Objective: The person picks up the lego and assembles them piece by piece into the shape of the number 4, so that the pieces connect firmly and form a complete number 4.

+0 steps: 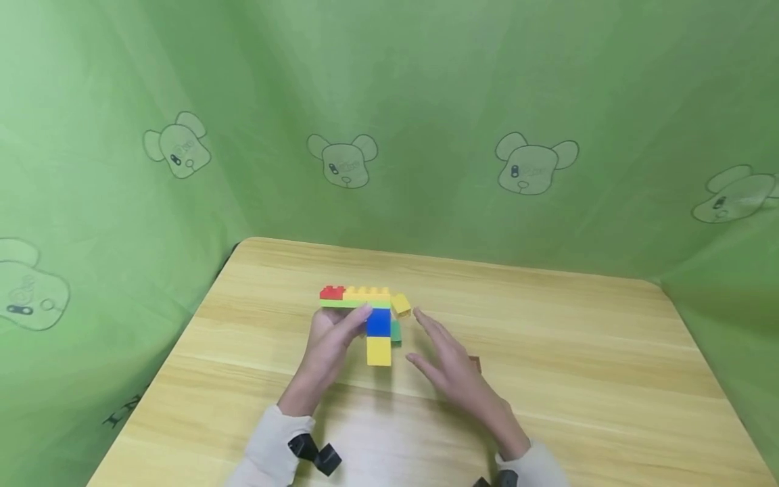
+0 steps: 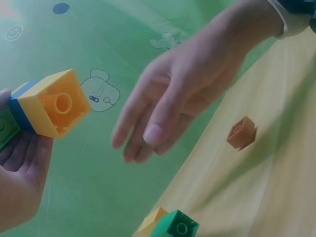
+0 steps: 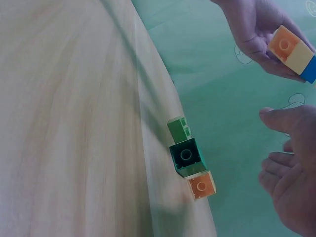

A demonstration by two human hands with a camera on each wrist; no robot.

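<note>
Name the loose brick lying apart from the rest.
The brown brick: it sits alone; the loose yellow brick, dark green brick and light green brick cluster together.

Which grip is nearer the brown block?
Right. In the head view, the brown block shows just right of the right grip; the left grip is farther left, holding the joined blocks.

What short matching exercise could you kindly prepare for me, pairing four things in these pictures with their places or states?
Column one:
1. Left hand
2. Right hand
3. Brown brick
4. Blue brick

Column two:
A. Lies on the table, apart from the other bricks
B. Joined directly above a yellow brick in the head view
C. Grips the joined bricks
D. Fingers grasp nothing

Right pairs: 1-C, 2-D, 3-A, 4-B
</note>
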